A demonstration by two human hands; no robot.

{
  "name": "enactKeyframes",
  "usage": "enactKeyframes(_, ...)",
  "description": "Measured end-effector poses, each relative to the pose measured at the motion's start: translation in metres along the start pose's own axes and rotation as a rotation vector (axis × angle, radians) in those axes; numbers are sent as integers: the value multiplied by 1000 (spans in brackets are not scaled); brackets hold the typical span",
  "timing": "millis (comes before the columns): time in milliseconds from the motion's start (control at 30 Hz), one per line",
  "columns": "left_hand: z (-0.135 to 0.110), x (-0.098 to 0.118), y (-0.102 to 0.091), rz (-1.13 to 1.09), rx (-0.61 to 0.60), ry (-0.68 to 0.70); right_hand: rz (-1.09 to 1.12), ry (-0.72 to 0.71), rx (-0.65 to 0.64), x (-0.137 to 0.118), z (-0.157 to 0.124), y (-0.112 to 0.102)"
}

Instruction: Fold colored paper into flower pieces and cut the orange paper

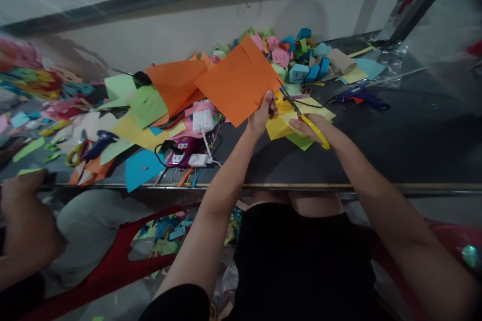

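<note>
My left hand (262, 113) pinches the lower right edge of an orange paper sheet (238, 80) and holds it up above the dark table (395, 145). My right hand (308, 128) grips yellow-handled scissors (301, 113); their blades point up-left and meet the sheet's right edge near my left fingers. Yellow and green paper sheets (289, 125) lie on the table under both hands.
A pile of folded coloured paper pieces (297, 52) lies at the back. More orange, green and yellow sheets (150, 100), a white charger (203, 120), a blue glue gun (361, 96) and another pair of scissors (90, 146) lie around. Another person's hand (26, 210) rests at the left edge.
</note>
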State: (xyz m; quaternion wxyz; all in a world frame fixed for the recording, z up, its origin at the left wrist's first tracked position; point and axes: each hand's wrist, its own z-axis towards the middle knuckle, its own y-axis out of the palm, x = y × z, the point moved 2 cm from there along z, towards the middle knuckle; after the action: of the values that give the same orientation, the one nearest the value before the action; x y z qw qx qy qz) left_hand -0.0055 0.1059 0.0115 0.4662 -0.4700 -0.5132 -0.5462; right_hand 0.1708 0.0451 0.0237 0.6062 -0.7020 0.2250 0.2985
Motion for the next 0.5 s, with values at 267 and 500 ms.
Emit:
enactKeyframes(267, -5, -9, 5, 100, -108, 35, 35, -42, -19, -1, -1, 6)
enactKeyframes(500, -9, -11, 8, 192, -151, 66, 64, -24, -15, 2, -2, 7)
